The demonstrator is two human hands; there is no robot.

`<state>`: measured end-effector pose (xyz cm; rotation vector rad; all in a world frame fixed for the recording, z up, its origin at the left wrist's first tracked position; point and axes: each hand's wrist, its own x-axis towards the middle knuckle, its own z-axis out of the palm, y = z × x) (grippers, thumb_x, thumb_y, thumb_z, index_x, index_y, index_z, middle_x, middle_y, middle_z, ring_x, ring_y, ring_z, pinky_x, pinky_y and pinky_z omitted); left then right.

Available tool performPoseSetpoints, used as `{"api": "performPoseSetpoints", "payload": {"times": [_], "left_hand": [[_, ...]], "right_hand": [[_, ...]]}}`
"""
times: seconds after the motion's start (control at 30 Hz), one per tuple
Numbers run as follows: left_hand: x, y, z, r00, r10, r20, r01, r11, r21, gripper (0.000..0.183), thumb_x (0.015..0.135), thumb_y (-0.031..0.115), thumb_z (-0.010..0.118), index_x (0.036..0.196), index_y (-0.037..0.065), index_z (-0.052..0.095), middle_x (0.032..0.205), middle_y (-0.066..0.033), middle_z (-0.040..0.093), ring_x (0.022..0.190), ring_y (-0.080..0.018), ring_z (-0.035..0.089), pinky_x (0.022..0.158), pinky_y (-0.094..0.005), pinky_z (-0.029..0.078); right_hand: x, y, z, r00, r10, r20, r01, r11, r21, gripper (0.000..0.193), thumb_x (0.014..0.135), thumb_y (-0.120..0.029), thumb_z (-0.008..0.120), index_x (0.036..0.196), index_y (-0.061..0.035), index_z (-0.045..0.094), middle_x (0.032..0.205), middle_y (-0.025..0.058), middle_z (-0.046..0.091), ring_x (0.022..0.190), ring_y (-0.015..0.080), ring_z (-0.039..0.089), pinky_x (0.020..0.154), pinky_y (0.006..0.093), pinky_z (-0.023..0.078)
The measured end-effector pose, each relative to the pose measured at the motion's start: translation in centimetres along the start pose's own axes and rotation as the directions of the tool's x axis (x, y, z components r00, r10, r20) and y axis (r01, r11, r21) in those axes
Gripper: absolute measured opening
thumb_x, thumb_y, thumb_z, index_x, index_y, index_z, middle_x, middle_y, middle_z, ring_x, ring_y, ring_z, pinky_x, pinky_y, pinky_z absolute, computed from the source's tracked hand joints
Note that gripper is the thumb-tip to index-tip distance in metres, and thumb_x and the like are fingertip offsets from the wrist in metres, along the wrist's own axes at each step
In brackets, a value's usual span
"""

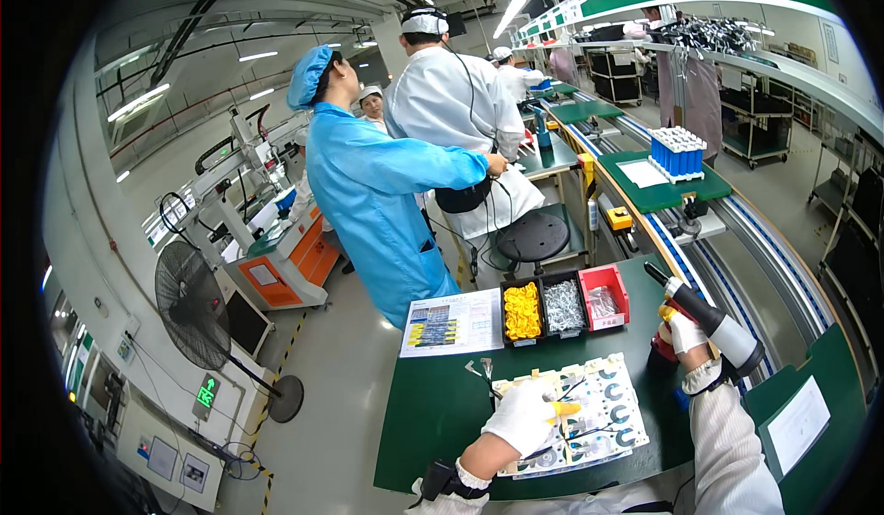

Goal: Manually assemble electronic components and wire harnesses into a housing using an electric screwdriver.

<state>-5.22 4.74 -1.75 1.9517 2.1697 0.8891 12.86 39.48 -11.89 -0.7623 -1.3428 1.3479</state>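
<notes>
A white tray-like panel [612, 393] with rows of round and curved cutouts lies on the green table in front of me. Across it run thin black cables [589, 433], and some with metal lugs [481, 368] stick out past its far left corner. My left hand [523, 415], in a white glove with yellow fingertips, rests on the panel. Its fingers are drawn together, and whatever they pinch is hidden. Right of the panel, my gloved right hand [683, 333] is closed around a black and grey power screwdriver [714, 320], its narrow end slanting away to the left.
Behind the panel stand bins of yellow parts [522, 312], screws [564, 306] and clear bags [603, 303], beside a printed sheet [451, 323]. A conveyor [737, 248] along the right carries a blue cell pack [678, 153]. Two people [368, 183] stand close beyond the table; a fan [193, 305] stands left.
</notes>
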Motion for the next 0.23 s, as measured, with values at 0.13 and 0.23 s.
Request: {"api": "performPoseSetpoints", "payload": {"times": [0.13, 0.23], "left_hand": [[-0.9, -1.7, 0.9, 0.992, 0.116, -0.057, -0.115, 0.993, 0.007, 0.018, 0.087, 0.023, 0.083, 0.093, 0.006, 0.081, 0.093, -0.0133, 0.070, 0.089, -0.0335, 0.067, 0.078, -0.0424, 0.053], [-0.6, -0.5, 0.0, 0.995, 0.094, -0.027, -0.093, 0.995, 0.032, 0.016, 0.085, 0.020, 0.083, 0.097, 0.009, 0.083, 0.102, -0.0113, 0.068, 0.096, -0.0339, 0.065, 0.084, -0.0425, 0.053]], "right_hand": [[-1.6, -2.3, 0.1, 0.998, 0.010, 0.065, -0.003, 0.993, -0.117, 0.032, 0.088, -0.003, 0.073, 0.118, -0.0099, 0.068, 0.104, 0.0064, 0.070, 0.096, 0.0182, 0.068, 0.082, 0.0316, 0.053], [-2.3, -3.8, 0.2, 0.998, 0.010, 0.066, 0.009, 0.959, -0.283, 0.033, 0.089, -0.007, 0.075, 0.121, -0.0102, 0.069, 0.108, 0.0070, 0.070, 0.100, 0.0194, 0.069, 0.085, 0.0332, 0.054]]}}
